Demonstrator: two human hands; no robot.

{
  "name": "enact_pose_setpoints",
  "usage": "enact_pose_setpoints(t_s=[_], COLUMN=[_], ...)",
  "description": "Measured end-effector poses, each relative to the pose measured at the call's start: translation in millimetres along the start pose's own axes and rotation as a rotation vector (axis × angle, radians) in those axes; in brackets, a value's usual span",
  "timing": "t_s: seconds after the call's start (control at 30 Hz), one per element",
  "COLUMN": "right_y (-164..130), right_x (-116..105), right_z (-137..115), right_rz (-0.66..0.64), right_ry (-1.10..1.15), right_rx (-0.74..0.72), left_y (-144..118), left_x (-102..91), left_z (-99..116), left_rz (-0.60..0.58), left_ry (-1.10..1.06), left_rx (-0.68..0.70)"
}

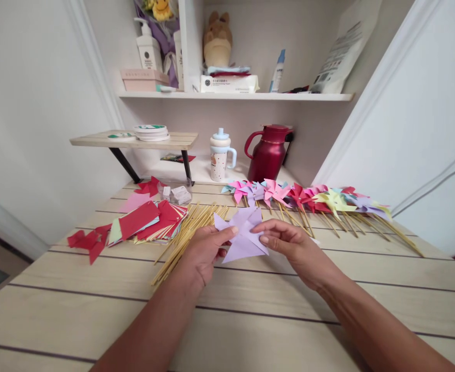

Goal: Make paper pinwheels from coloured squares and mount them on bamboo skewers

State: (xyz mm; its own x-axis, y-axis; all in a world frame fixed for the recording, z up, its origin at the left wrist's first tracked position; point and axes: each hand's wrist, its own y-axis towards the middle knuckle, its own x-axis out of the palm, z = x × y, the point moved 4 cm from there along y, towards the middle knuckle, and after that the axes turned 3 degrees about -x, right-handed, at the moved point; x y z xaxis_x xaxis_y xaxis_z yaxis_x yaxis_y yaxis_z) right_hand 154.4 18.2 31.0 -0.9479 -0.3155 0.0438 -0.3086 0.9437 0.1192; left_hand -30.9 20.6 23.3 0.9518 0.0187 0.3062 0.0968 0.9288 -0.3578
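Over a slatted table (pixel 258 310), before white shelving (pixel 235 96) — lilac paper (pixel 246 238) in the grip of left hand (pixel 206 250) and right hand (pixel 294 247)

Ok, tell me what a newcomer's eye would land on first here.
Most likely the bright row of paper pinwheels along the back right of the table. Next comes the lilac paper shape near the centre, held in the left hand, with the right hand at its edge. The shiny dark red jug behind the pinwheels also stands out.
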Motion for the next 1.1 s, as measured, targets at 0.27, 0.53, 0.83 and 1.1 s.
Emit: enact_pose_setpoints(t_s=[0.27,0.53,0.83,1.1], right_y=[1,-1,-2,-2], right_x=[-3,-3,-3,-2], right_z=[-1,2,-2,-6], right_rz=[-0.012,-0.114,-0.156,-0.143], right_ry=[-0.040,0.000,-0.032,-0.082], right_rx=[-0.046,0.043,0.029,0.015], left_y=[6,7,6,6], left_x=[-2.1,-1.5,0.8,1.6], left_z=[-3,-5,-7,-9], left_rz=[-0.125,-0.163,-0.156,-0.210], left_ry=[-0.028,-0.017,-0.002,-0.042], left_rx=[-0.096,-0.094,-0.097,-0.112])
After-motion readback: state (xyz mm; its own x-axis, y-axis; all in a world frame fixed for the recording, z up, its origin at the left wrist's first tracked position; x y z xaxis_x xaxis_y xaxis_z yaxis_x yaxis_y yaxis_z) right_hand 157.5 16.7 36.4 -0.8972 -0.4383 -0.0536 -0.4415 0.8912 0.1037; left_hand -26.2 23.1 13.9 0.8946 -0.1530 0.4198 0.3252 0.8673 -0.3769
